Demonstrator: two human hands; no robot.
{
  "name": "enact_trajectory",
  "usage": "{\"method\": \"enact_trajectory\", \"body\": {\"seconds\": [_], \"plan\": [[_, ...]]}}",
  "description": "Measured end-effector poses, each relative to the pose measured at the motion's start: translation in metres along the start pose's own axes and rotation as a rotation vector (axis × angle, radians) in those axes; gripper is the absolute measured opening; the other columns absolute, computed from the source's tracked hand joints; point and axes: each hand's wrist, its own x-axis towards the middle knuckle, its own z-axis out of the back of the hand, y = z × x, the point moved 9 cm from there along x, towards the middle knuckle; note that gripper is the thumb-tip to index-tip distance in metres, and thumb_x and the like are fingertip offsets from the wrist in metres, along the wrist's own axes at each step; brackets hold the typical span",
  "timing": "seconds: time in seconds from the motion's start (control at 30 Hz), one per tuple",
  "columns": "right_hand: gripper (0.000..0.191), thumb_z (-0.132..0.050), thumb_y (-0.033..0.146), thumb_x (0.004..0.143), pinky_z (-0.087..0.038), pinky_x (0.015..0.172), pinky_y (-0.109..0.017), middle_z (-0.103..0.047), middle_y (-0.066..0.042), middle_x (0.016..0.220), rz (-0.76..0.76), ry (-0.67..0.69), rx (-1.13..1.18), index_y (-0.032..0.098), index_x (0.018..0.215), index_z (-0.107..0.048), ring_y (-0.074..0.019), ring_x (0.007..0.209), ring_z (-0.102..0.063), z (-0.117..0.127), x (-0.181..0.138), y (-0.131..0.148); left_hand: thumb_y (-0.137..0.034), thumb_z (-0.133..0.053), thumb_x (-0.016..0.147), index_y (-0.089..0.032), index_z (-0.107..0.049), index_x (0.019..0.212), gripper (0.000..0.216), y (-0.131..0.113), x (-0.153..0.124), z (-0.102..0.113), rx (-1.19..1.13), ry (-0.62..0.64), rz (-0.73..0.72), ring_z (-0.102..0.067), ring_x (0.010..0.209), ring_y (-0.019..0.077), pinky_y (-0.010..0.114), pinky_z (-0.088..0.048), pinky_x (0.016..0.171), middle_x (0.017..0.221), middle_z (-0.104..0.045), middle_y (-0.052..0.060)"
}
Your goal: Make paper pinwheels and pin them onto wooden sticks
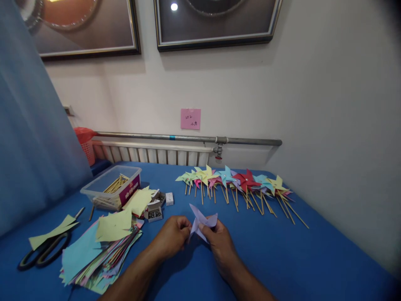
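Note:
A purple paper pinwheel (pixel 200 220) with folded blades is in my right hand (pixel 223 246), the thumb pressed over its middle. No stick shows on it. Close against its left blade is my left hand (pixel 173 236), fingers closed in a pinch; what lies between the fingertips is hidden. Left of my hands are small open boxes of metal pins (pixel 154 214) and a closed white box (pixel 169 199). A stack of cut coloured paper (pixel 83 255) lies beyond my left forearm, with pale yellow sheets (pixel 114 225) on top.
Many finished pinwheels (pixel 226 175) on sticks lie in a row at the back right. A clear plastic bin (pixel 90 190) holds wooden sticks (pixel 117 184). Black-handled scissors (pixel 46 253) lie at left under a paper strip. A pipe (pixel 250 141) and radiator (pixel 150 154) run behind the blue table (pixel 266 251).

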Motion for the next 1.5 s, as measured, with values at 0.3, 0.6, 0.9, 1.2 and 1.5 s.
{"method": "enact_trajectory", "body": {"seconds": [0.3, 0.6, 0.9, 1.2, 1.5], "plan": [[0.036, -0.087, 0.047, 0.063, -0.041, 0.061, -0.028, -0.063, 0.003, 0.065, 0.009, 0.003, -0.017, 0.02, 0.08, -0.069, -0.0166, 0.063, -0.051, 0.0003, 0.0019, -0.002, -0.019, -0.054, 0.084, -0.023, -0.055, 0.072, 0.012, 0.0006, 0.0001, -0.0002, 0.011, -0.001, -0.019, -0.047, 0.047, 0.0116, 0.023, -0.033, 0.05, 0.058, -0.055, -0.006], [0.034, -0.086, 0.047, 0.064, -0.04, 0.059, -0.028, -0.06, 0.005, 0.062, 0.003, -0.018, -0.026, 0.021, 0.079, -0.069, -0.0158, 0.059, -0.049, 0.0007, -0.0004, -0.0012, -0.02, -0.056, 0.084, -0.023, -0.057, 0.074, 0.01, 0.0025, 0.0008, -0.0003, 0.034, -0.01, -0.016, -0.048, 0.051, 0.0125, 0.023, -0.036, 0.052, 0.06, -0.054, -0.006], [0.035, -0.086, 0.048, 0.062, -0.038, 0.059, -0.028, -0.058, 0.005, 0.062, -0.007, -0.027, -0.011, 0.022, 0.077, -0.067, -0.0158, 0.06, -0.047, -0.0002, -0.0012, 0.0007, -0.018, -0.055, 0.084, -0.023, -0.054, 0.073, 0.013, 0.0004, -0.0008, -0.0009, 0.023, -0.023, -0.021, -0.045, 0.05, 0.0123, 0.024, -0.035, 0.051, 0.059, -0.051, -0.006], [0.033, -0.086, 0.044, 0.061, -0.04, 0.06, -0.028, -0.06, 0.005, 0.062, -0.004, -0.052, -0.019, 0.022, 0.075, -0.066, -0.0165, 0.06, -0.051, 0.0037, 0.0009, 0.0006, -0.017, -0.054, 0.083, -0.023, -0.055, 0.074, 0.011, -0.0018, -0.0023, -0.0021, 0.031, 0.005, -0.015, -0.05, 0.053, 0.0128, 0.024, -0.037, 0.055, 0.061, -0.055, -0.005], [0.035, -0.088, 0.044, 0.062, -0.045, 0.064, -0.03, -0.067, 0.002, 0.068, -0.006, -0.042, 0.006, 0.02, 0.081, -0.07, -0.0184, 0.065, -0.056, 0.0063, 0.0033, -0.0054, -0.023, -0.057, 0.08, -0.023, -0.055, 0.072, 0.009, 0.0025, 0.0002, -0.004, 0.023, 0.019, -0.017, -0.05, 0.055, 0.0128, 0.024, -0.039, 0.057, 0.06, -0.054, -0.006]]}}
